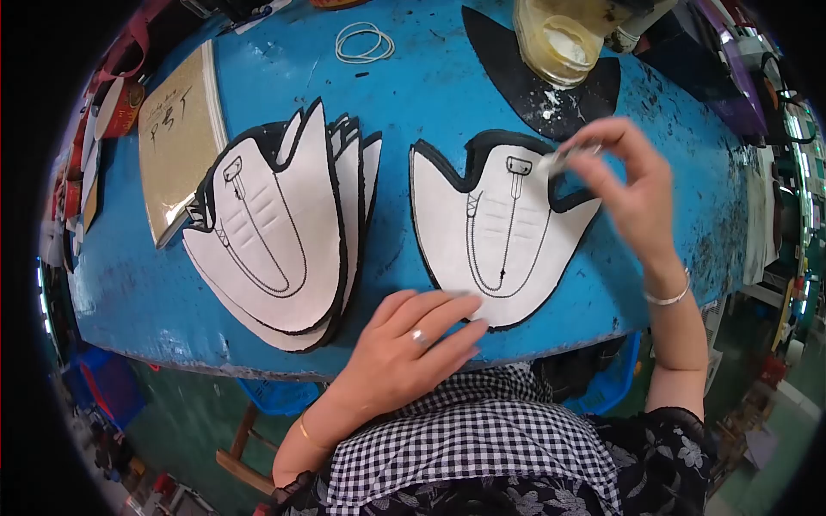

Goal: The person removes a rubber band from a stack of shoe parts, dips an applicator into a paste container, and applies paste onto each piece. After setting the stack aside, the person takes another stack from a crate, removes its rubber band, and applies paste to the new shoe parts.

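A white shoe upper piece (525, 236) with black edging and dark stitched lines lies flat on the blue table, in front of me. My left hand (417, 340) has its fingers stretched out, with the fingertips at the piece's lower edge. Over the piece's upper right corner, my right hand (632, 181) pinches a small pale, flat tool (568, 156), blurred, so its exact kind does not show. The tool's tip is close to the black edging. To the left, several similar shoe upper pieces (267, 232) are stacked, slightly fanned out.
A glue-stained container (564, 47) with white paste stands on a black curved piece (508, 64) at the back. A gold-covered notebook (176, 129) lies at the left, near a red tape roll (120, 107). A coiled white cord (364, 43) lies at the far side.
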Demonstrator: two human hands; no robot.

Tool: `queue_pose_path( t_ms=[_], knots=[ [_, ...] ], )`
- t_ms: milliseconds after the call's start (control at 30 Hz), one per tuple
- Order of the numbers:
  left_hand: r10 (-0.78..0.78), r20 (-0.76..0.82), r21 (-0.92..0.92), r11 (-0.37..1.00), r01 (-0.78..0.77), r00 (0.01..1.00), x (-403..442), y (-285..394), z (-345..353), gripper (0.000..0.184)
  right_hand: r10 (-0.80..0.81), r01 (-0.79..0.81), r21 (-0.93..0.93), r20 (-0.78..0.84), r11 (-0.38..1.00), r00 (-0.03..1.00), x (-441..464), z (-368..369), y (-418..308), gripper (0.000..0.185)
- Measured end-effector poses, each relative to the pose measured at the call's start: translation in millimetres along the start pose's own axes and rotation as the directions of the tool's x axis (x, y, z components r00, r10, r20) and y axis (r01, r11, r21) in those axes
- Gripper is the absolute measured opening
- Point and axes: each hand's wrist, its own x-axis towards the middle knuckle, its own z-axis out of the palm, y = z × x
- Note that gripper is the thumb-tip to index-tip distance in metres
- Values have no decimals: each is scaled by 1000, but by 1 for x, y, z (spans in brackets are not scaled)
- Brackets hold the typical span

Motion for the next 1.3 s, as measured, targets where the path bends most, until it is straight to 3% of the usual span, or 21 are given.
queue_pose_path(
  t_ms=[33,100,200,333,433,533,667,767,867,900,967,1033,1100,1167,1233,1267,1300],
  knots=[
    [-4,22,-18,1000,5,1000,5,0,7,42,46,-43,-46,79,998,996,-10,5,-8,18],
    [3,60,-23,1000,-2,998,11,1,14,42,-121,168,-224,213,960,970,-22,13,-7,21],
    [34,98,20,999,-36,995,16,0,16,41,-138,204,-240,263,949,955,-28,23,-2,22],
    [62,113,64,995,-70,992,18,-2,15,41,-184,203,-340,87,918,979,-12,26,7,22],
    [54,114,73,995,-62,992,20,1,14,40,-253,261,-383,72,886,965,-9,25,7,21],
    [68,99,105,991,-79,993,22,1,14,37,-318,370,-387,194,845,928,-22,24,-5,21],
    [75,80,142,986,-86,994,31,3,16,33,-192,250,-269,224,930,956,-38,22,-13,20],
    [101,39,173,979,-106,994,36,2,19,31,78,-77,25,-57,997,995,-39,12,-4,17],
    [183,16,144,972,-184,983,40,10,1,31,78,-33,251,-172,967,982,-34,4,6,15],
    [233,-77,128,967,-222,969,36,13,-4,36,88,-39,272,-169,961,982,-32,4,7,15],
    [306,-104,128,948,-292,946,31,24,-39,30,116,-60,315,-165,947,979,-33,4,10,15],
    [371,-253,275,913,-301,894,12,24,-58,31,120,-82,282,-121,956,985,-36,6,14,17],
    [295,-367,378,914,-148,882,-11,15,-74,34,112,-93,221,-75,971,991,-37,8,15,17],
    [-20,-324,445,879,171,946,-35,7,-97,37,102,-97,129,-26,987,994,-38,12,10,17],
    [-199,-285,512,795,325,937,-13,-5,-92,43,109,-109,39,-9,993,994,-41,17,4,19],
    [-286,-255,405,836,371,923,-15,-8,-86,47,95,-95,-34,16,995,995,-42,18,2,19],
    [-228,-157,386,881,273,961,-9,-4,-81,43,78,-72,-107,46,992,996,-41,20,0,19]
  ],
)
